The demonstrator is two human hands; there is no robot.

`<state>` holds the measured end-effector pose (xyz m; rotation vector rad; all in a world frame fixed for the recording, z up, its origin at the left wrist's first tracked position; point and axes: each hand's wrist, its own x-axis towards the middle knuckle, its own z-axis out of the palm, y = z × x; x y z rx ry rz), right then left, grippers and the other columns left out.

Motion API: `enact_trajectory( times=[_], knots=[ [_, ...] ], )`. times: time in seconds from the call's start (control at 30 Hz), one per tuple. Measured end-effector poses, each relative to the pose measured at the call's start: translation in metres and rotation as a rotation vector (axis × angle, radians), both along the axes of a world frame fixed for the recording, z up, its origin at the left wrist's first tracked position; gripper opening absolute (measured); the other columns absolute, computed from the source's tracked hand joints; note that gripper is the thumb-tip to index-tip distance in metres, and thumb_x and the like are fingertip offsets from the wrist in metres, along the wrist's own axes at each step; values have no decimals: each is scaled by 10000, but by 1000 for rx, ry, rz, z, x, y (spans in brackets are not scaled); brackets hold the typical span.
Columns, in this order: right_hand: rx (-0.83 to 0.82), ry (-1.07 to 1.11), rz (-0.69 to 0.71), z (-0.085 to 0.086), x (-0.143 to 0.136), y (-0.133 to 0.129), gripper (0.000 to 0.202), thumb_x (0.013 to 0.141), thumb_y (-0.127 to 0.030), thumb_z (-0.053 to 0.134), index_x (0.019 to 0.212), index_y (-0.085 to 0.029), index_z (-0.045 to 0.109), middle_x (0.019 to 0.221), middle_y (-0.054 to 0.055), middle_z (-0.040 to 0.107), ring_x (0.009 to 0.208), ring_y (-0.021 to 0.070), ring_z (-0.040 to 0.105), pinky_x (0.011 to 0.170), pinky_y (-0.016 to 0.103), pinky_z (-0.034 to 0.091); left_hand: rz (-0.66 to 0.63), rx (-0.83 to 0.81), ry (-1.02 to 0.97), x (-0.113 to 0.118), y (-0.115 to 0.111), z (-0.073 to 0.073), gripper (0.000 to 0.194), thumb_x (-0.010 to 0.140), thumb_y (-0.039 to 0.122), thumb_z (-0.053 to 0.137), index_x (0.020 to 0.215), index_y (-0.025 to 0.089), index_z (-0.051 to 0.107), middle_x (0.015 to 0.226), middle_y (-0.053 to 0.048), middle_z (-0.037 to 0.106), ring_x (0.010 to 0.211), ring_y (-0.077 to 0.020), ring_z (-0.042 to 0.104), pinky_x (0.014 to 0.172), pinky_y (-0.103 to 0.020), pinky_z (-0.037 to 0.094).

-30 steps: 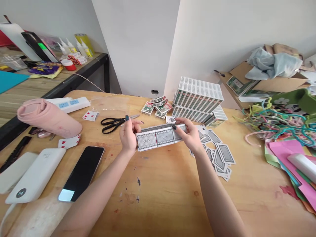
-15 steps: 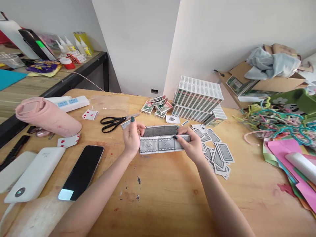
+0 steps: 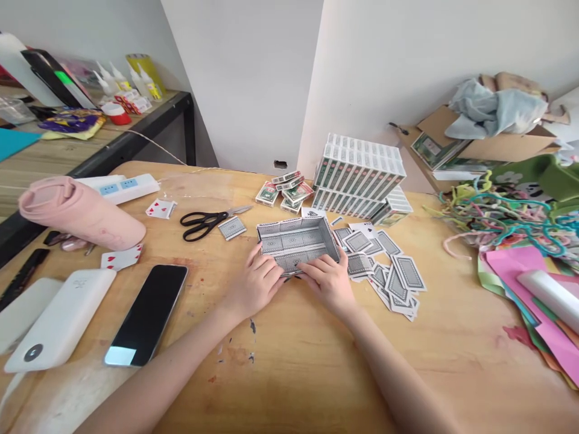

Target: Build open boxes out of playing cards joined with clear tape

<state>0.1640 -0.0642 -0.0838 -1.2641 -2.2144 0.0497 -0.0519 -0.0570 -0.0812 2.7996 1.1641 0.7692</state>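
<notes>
A shallow open tray made of grey-backed playing cards (image 3: 296, 239) is tilted so that its inside shows. My left hand (image 3: 261, 280) grips its near left corner, fingers over the near wall. At the near right corner my right hand (image 3: 329, 278) holds it the same way, fingertips on the near wall. Loose cards (image 3: 398, 286) lie face down to the right of the tray. Left of it are a folded card (image 3: 232, 228) and black-handled scissors (image 3: 203, 225).
Behind stand stacked card boxes (image 3: 359, 172) and a few loose packs (image 3: 289, 190). On the left lie a phone (image 3: 147, 313), a white power bank (image 3: 63, 319), a pink roll (image 3: 84, 211) and a power strip (image 3: 126, 188). Pipe cleaners (image 3: 511, 211) and coloured sheets (image 3: 525, 283) lie right.
The card tray has turned from edge-on to showing its inside. Both hands have moved to its near side, fingers now over the near wall. The folded card by the scissors shows fully.
</notes>
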Motion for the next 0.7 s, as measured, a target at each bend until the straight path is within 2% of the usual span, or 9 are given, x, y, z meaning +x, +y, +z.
enact_trajectory(
  times=[0.13,0.27,0.5,0.63,0.7],
  knots=[
    [36,-17,-54,-7,-9,1,149,907,-327,552,840,-272,673,715,-41,701,689,121,543,1082,484,78,49,45,68,4,-1,-5,159,893,241,480,751,188,529,725,-14,508,792,-189,509,1075,-533,342],
    [38,-26,-83,-9,-12,2,211,894,-377,558,757,-247,652,639,-48,662,659,117,506,1071,488,71,59,55,-11,8,-1,-11,202,872,204,498,672,203,464,681,3,452,739,-180,465,1042,-546,375],
    [11,13,-22,-5,-12,0,157,901,-317,535,826,-258,660,681,-43,673,674,126,517,1095,515,46,48,152,-125,15,6,-16,287,832,218,576,590,208,422,585,25,418,657,-155,423,977,-464,442],
    [28,224,15,-3,-4,-1,134,893,-247,506,922,-258,636,816,-24,690,762,143,591,1114,503,155,-50,165,-153,10,12,-14,296,831,187,581,574,200,435,551,35,440,647,-141,437,928,-401,459],
    [92,332,-62,-5,9,0,197,897,-191,443,987,-238,612,913,23,676,879,168,613,1083,489,264,-96,162,-184,6,14,-13,289,829,177,584,576,196,447,543,36,454,643,-136,444,884,-372,463]
  ],
)
